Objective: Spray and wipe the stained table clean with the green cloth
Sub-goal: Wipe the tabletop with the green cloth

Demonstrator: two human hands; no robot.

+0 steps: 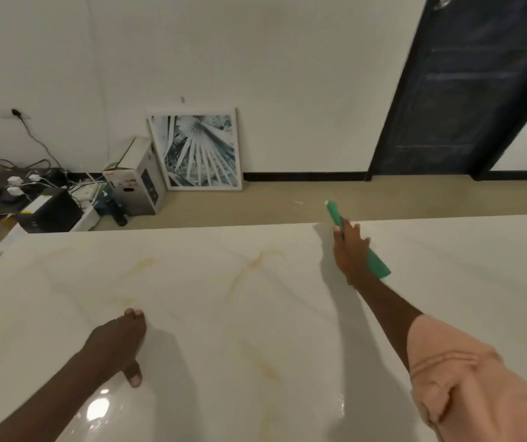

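Observation:
A glossy white table point(211, 314) fills the lower view, marked with faint yellowish stains point(255, 266) across its middle and left. My right hand point(349, 250) reaches toward the far edge and grips a green spray bottle point(377, 266), whose white-tipped nozzle points away over the table's edge. My left hand point(121, 342) rests flat on the tabletop near the front left, fingers straight and thumb spread. No green cloth is in view.
Beyond the table lies a beige floor with a framed palm-leaf picture point(198, 151) leaning on the wall, a cardboard box point(137, 183), tangled cables and chargers point(23, 186) at far left, and a dark door point(466, 84) at right.

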